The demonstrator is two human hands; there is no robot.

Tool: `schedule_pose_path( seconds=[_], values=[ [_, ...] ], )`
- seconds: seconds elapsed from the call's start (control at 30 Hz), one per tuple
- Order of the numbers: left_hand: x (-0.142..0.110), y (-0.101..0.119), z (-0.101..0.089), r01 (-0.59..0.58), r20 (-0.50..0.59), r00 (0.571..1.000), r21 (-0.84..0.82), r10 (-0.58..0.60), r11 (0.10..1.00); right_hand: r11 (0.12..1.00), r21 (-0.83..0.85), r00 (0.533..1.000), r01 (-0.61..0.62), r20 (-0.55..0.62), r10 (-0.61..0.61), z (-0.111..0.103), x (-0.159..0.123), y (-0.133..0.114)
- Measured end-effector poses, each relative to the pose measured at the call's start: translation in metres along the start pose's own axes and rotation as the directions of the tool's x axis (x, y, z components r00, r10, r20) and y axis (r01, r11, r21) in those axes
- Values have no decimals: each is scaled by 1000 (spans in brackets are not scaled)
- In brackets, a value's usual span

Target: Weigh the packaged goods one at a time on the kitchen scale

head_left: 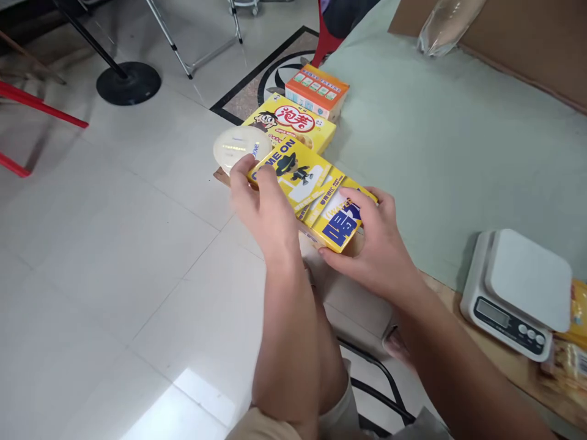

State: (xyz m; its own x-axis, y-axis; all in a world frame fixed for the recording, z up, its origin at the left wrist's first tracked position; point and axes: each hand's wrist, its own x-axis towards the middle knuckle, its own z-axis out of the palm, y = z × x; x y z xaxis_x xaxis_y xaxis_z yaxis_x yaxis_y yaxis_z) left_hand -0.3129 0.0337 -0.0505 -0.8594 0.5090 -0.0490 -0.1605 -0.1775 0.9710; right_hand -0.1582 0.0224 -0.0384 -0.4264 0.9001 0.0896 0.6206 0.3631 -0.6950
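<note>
Both hands grip a yellow box (316, 189) with blue lettering and a cartoon figure, tilted at the table's left edge. My left hand (263, 195) is closed on its far left end, thumb and fingers on the edges. At the near right end my right hand (371, 235) is wrapped round the box, fingers over the top face and thumb under the near edge. Just past the left hand lies a round cream-coloured container (241, 146). Behind it is another yellow box (293, 119) with a red-and-white label, then an orange box (316, 90).
A white digital scale (518, 293) stands on the green tabletop (435, 153) at right, with yellow packets (568, 360) beside it. Cardboard (532, 49) and a clear plastic-wrapped item (449, 24) are at the back. A black pole base (128, 82) stands on the tiled floor.
</note>
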Motion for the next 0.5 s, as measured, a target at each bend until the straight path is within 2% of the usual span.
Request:
schedule_pose_path(
  seconds=[0.07, 0.17, 0.23, 0.3, 0.33, 0.4, 0.5],
  values=[
    [1, 2, -1, -3, -46, 999, -41, 1, 999, 999, 5, 999, 34, -43, -34, 3, -1, 2],
    [-6, 8, 1, -75, -35, 997, -42, 73, 996, 997, 30, 994, 69, -87, -67, -2, -11, 5],
    [-19, 13, 6, -129, 23, 991, -67, 131, 989, 994, 36, 985, 104, -141, -98, -14, -25, 8],
    [-39, 17, 17, -192, 157, 965, -122, 210, 974, 992, 12, 967, 128, -222, -122, -33, -44, 13],
    [-52, 19, 25, -217, 242, 938, -152, 249, 964, 992, -14, 953, 129, -274, -128, -45, -55, 16],
    [-81, 19, 42, -222, 431, 855, -201, 289, 954, 993, -91, 917, 80, -385, -109, -70, -80, 25],
    [-131, 7, 68, -141, 661, 716, -178, 224, 974, 980, -170, 857, -99, -515, -3, -107, -121, 43]
  ],
)
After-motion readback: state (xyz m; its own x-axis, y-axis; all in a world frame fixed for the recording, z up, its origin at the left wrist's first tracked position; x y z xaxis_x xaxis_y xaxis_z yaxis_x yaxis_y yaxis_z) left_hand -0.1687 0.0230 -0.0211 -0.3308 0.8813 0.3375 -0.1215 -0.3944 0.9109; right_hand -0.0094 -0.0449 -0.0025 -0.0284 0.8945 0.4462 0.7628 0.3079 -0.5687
